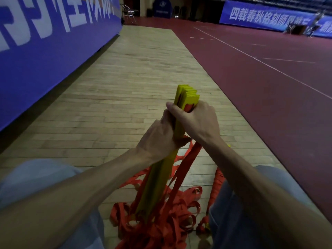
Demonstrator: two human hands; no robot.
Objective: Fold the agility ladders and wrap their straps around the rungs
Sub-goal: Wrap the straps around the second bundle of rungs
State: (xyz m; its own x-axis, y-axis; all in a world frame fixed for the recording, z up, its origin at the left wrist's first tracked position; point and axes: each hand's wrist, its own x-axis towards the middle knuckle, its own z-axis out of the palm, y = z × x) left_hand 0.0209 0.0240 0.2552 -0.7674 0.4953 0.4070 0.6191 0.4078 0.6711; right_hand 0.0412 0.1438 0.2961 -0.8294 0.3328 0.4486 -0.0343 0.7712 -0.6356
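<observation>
Both left hand (pixel 161 135) and right hand (pixel 195 119) clasping yellow rungs (pixel 186 96), red straps (pixel 167 221) on wood floor (pixel 125 87) — blue banner (pixel 45 51)

Two hands, the left hand (pixel 159 135) and the right hand (pixel 199 119); one bundle of yellow rungs (pixel 186 94), its rungs too tightly stacked to count. One tangle of red straps (pixel 167 218). At least two blue banners, the near banner (pixel 45 51) and the far banner (pixel 265 17); one folding chair (pixel 129 13).

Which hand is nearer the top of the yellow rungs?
Right. The right hand grips the rungs just under their top; the left hand grips them lower down.
</observation>
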